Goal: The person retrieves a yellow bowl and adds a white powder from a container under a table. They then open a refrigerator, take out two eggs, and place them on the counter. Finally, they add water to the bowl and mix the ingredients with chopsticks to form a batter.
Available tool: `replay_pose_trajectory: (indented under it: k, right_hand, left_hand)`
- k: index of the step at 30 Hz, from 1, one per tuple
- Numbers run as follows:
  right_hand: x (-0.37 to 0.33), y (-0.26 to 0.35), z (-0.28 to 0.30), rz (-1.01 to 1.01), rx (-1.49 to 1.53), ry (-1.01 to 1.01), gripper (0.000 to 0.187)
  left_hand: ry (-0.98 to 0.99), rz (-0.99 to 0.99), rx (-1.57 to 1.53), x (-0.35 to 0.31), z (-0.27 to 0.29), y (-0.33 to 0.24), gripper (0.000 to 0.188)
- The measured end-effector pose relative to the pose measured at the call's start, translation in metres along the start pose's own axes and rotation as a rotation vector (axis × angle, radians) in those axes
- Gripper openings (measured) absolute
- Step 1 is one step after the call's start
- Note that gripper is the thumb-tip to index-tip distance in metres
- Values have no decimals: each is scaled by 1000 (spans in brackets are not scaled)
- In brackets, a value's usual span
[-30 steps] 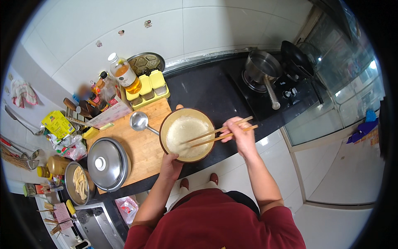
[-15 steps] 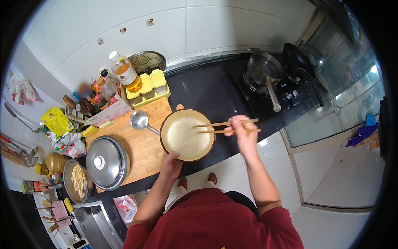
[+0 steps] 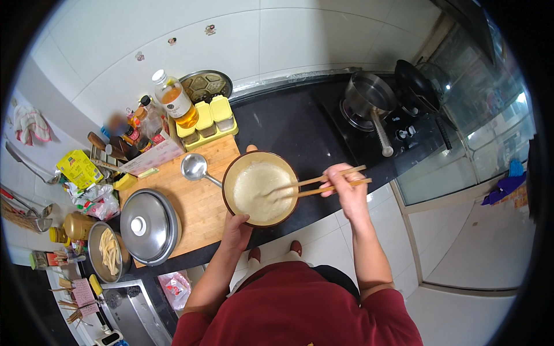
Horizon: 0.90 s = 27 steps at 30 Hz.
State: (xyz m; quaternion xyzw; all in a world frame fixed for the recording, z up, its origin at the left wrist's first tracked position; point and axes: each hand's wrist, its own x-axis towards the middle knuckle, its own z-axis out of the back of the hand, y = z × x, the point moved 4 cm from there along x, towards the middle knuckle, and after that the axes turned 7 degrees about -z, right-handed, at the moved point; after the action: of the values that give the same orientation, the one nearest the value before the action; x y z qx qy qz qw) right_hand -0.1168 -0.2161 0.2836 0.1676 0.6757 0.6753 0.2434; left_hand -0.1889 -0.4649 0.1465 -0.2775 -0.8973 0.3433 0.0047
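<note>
My left hand grips a round tan bowl with a dark rim at its lower left, thumb over the edge and a fingertip showing at the far side. Inside is a pale, creamy liquid with small bubbles. A pair of wooden chopsticks is pinched in my right hand, to the right of the bowl. Their tips dip into the liquid. A metal ladle lies on the wooden cutting board, its handle running toward the bowl's left side.
A lidded metal pot and a metal bowl of pale strips stand left. Seasoning boxes and an oil bottle line the back. A saucepan sits on the stove, beside a black wok. The sink is lower left.
My right hand has moved slightly right and down with the chopsticks. Their tips have shifted lower in the liquid, which now shows swirl marks. The bowl stays nearly in place.
</note>
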Motion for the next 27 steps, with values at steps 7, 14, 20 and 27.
replay_pose_trajectory:
  k: [7,14,20,27]
  right_hand:
    - [-11,1,-27,39,35,112,17]
    - [-6,23,-2,110,-90,-56,17]
    - [-6,5,-29,-44,25,190,15]
    - [6,-9,-28,239,65,-28,19]
  left_hand:
    - [-12,7,32,3,-9,2,71]
    - [-28,0,31,3,-3,7,69]
    - [-2,45,14,7,5,10,69]
    - [-59,58,-3,6,0,16,71]
